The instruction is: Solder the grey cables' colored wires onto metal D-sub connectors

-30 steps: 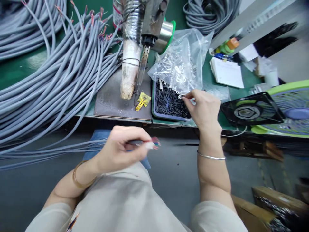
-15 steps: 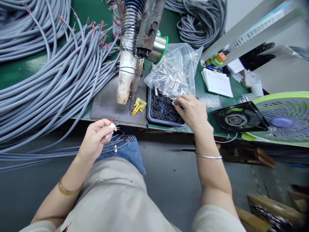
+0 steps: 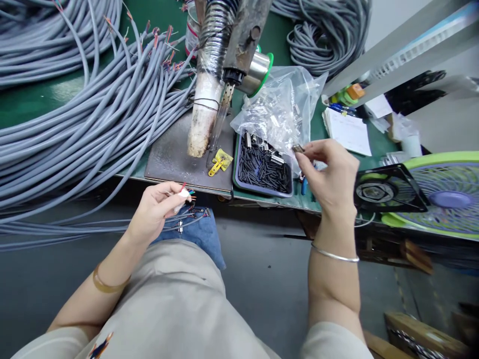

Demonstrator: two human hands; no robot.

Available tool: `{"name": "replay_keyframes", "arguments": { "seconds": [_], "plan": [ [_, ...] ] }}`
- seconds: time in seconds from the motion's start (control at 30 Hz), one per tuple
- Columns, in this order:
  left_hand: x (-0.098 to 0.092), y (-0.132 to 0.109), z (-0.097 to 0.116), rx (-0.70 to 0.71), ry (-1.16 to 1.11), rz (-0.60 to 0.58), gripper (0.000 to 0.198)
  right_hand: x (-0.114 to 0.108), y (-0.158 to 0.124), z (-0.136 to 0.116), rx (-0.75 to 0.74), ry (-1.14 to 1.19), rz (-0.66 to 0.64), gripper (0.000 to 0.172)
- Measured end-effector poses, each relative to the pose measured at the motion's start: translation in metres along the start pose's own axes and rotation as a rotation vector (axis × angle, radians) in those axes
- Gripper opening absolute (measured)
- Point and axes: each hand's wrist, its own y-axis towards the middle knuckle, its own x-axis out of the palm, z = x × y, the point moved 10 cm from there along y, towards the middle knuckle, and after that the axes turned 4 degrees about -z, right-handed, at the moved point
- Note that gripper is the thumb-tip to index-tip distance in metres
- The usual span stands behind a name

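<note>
My left hand [image 3: 157,207], above my lap, pinches a cable end with red, green and orange wire tips [image 3: 191,193] sticking out; something white sits at the fingertips. My right hand [image 3: 327,172] is raised beside the bin's right edge. Between its thumb and forefinger is a small metallic connector [image 3: 298,148], partly hidden. The plastic bin [image 3: 264,190] holds many short black tubes [image 3: 260,172] and a few pin connectors [image 3: 277,159]. A clear plastic bag [image 3: 275,99] of connectors lies over its back part.
Grey cables [image 3: 93,134] spread across the left of the green bench. A soldering iron [image 3: 226,99] and a taped duct [image 3: 202,119] hang over a brown board [image 3: 172,164] with a yellow clip [image 3: 217,165]. A fan [image 3: 451,199] and papers [image 3: 348,132] are at right.
My right hand has lifted out of the bin and moved right, now with a connector in its fingers. The left hand keeps its hold; the view has shifted slightly.
</note>
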Motion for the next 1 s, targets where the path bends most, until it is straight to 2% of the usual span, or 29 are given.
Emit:
{"name": "replay_keyframes", "arguments": {
  "seconds": [0.03, 0.07, 0.13, 0.2, 0.27, 0.43, 0.57, 0.8, 1.0],
  "plan": [
    [0.004, 0.000, 0.000, 0.011, 0.016, -0.018, 0.016, 0.000, -0.009, -0.016, -0.012, 0.064, 0.035, 0.015],
    [0.007, 0.001, 0.002, 0.028, 0.030, -0.033, 0.014, 0.010, -0.019, -0.033, -0.023, 0.139, 0.000, 0.016],
    [0.015, 0.001, 0.006, 0.080, 0.059, -0.071, 0.014, 0.043, -0.040, -0.065, -0.012, 0.451, -0.152, 0.018],
    [0.023, 0.002, 0.011, 0.132, 0.090, -0.114, 0.016, 0.076, -0.058, -0.087, 0.025, 0.632, -0.263, 0.017],
    [0.027, 0.001, 0.013, 0.152, 0.101, -0.132, 0.017, 0.097, -0.066, -0.097, 0.034, 0.774, -0.241, 0.019],
    [0.025, 0.001, 0.003, 0.070, 0.076, -0.131, 0.021, 0.129, -0.065, -0.094, 0.057, 0.913, -0.144, 0.021],
    [0.026, 0.003, 0.004, 0.083, 0.067, -0.127, 0.023, 0.137, -0.068, -0.095, 0.061, 0.885, -0.077, 0.017],
    [0.018, 0.008, 0.000, 0.109, 0.040, -0.076, 0.020, 0.129, -0.073, -0.093, 0.031, 0.822, 0.115, 0.013],
    [0.019, 0.013, 0.001, 0.126, 0.050, -0.075, 0.020, 0.128, -0.072, -0.093, -0.013, 0.736, 0.133, 0.012]
  ]
}}
